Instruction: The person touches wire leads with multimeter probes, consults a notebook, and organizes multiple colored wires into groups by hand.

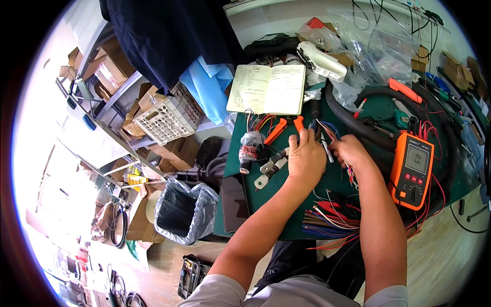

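Note:
My right hand (pixel 352 153) is closed round a bundle of thin coloured wires (pixel 327 128), whose ends come out below the fingers. Just left of it, my left hand (pixel 308 158) has its fingers curled together; what they hold, if anything, is hidden. A slim white strip (pixel 327 150) shows between the two hands. Beyond the left fingertips lie the orange handles of a hand tool (pixel 276 131), its head out of sight by the notebook. Left of that hand are cables with metal lugs (pixel 262 181) and a thick cable end wrapped in clear plastic (pixel 249 148).
An open notebook (pixel 266 89) lies at the back of the green table. An orange multimeter (pixel 411 171) with red leads stands at right, near thick black cable (pixel 358 128). Multicoloured wires (pixel 330 220) lie at the front edge, a dark tablet (pixel 235 203) at left. A lined bin (pixel 186 211) stands beside the table.

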`<state>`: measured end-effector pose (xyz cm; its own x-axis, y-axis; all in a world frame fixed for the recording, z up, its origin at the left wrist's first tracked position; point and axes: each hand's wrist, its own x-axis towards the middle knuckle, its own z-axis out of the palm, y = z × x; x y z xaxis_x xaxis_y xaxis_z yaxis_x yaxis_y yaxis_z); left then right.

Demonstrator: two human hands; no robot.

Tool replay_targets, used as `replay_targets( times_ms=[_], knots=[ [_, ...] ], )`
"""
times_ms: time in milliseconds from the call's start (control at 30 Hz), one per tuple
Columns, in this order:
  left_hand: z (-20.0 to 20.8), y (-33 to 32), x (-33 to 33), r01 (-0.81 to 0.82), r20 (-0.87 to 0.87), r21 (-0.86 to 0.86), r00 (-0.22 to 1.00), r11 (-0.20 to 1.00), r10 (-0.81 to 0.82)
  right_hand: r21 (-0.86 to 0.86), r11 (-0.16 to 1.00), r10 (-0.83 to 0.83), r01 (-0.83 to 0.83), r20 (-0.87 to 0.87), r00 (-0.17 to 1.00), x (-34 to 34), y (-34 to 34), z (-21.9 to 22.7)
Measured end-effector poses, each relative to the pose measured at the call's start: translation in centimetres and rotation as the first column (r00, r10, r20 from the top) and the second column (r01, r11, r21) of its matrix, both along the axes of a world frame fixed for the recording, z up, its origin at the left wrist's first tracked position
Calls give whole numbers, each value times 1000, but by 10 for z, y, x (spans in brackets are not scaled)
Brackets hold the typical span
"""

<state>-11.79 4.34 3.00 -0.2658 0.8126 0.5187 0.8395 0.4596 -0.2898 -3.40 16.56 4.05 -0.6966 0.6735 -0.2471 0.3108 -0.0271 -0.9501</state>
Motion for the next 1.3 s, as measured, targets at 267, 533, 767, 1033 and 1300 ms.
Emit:
replay_targets(
  times_ms=[267,533,767,1033,1300],
  knots=[
    [-11,22,-3,18,-9,126,1000,992,-17,-25,1000,12,-13,-30,999,0,2,-5],
    [-6,7,-10,237,133,166,957,957,-259,-29,999,-15,15,-24,1000,1,-6,4],
    [-14,10,-7,165,82,61,982,984,-170,-35,999,-35,34,-20,999,-1,-4,0],
    [0,9,9,38,405,-64,914,997,-9,-6,1000,-14,14,-23,1000,0,-5,0],
    [-7,13,0,25,560,121,823,992,-89,-53,998,-16,14,-27,1000,1,-5,1]
  ],
)
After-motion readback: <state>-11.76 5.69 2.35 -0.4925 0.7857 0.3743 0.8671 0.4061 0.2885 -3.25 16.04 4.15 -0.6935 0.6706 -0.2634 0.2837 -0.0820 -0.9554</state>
